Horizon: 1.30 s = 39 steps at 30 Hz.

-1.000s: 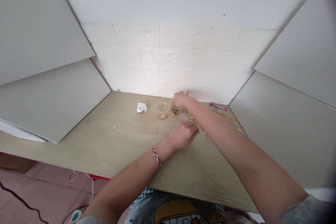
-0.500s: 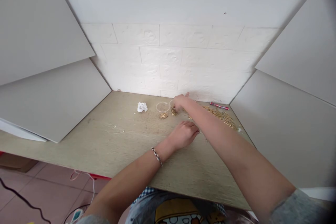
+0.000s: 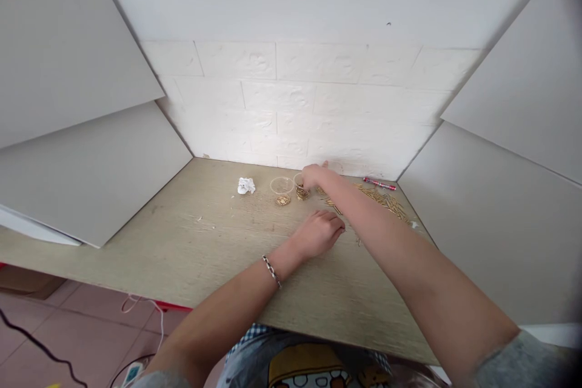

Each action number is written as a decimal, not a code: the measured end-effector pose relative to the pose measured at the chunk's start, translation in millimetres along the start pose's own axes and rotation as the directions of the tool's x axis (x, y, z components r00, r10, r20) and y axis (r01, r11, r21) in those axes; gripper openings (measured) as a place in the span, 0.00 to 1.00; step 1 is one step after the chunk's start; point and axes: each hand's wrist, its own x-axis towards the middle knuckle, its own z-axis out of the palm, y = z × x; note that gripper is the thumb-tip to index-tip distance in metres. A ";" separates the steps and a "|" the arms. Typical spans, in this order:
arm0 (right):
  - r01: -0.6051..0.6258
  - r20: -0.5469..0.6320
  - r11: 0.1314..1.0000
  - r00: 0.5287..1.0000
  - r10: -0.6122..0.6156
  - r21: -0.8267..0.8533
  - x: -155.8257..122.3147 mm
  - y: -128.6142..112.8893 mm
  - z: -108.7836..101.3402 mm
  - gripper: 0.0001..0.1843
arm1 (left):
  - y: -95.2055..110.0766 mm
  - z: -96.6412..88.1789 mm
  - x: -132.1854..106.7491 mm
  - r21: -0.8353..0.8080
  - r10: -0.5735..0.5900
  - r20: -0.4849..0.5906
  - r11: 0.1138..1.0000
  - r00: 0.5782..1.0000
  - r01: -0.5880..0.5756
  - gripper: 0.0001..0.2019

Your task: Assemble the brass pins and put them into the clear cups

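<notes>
reaching into a clear plastic cup (image 3: 298,179) of gold pins (image 3: 302,194) with the right hand (image 3: 313,177)
its fingers curl over the cup, and whether they grip anything cannot be told. the left hand (image 3: 319,233) lies loosely curled on the wood-grain desk (image 3: 182,242), its contents hidden, near a thin scatter of pins (image 3: 333,204). a second cup (image 3: 282,185) stands just beside the first; a longer heap of pins (image 3: 382,202) lies off to the right.

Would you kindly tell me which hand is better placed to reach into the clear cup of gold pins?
Probably the right hand: it is at the cup, while the left hand sits farther back.
</notes>
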 end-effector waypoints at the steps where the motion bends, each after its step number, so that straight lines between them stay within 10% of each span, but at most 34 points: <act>1: -0.005 -0.010 1.000 1.000 0.005 0.021 -0.9 -0.1 -1.0 0.07 | -0.2 0.2 -0.2 0.013 0.001 -0.003 1.000 1.000 -0.001 0.12; 6: 0.027 -0.093 0.991 0.996 -0.015 0.133 -17.2 5.3 -9.4 0.06 | -3.0 3.4 0.1 0.004 -0.076 -0.048 0.997 0.996 0.076 0.11; 10: 0.063 -0.313 0.985 0.950 -0.009 0.163 -56.8 19.4 -10.3 0.12 | -11.4 4.9 5.2 -0.302 -0.335 -0.086 0.906 0.938 0.296 0.09; 15: 0.078 -0.575 0.919 0.799 0.175 0.387 -114.0 31.1 22.4 0.09 | -22.8 -1.3 11.0 -0.809 -0.669 0.083 0.388 0.738 0.442 0.09; 21: 0.071 -0.590 0.859 0.755 0.286 0.507 -124.7 32.4 72.6 0.07 | -18.4 -8.3 8.2 -0.985 -0.647 0.121 0.018 0.753 0.173 0.13; 39: 0.059 -0.520 0.830 0.803 0.290 0.554 -121.5 29.7 85.0 0.09 | -17.4 -8.5 9.3 -0.915 -0.633 0.081 0.259 0.769 0.310 0.09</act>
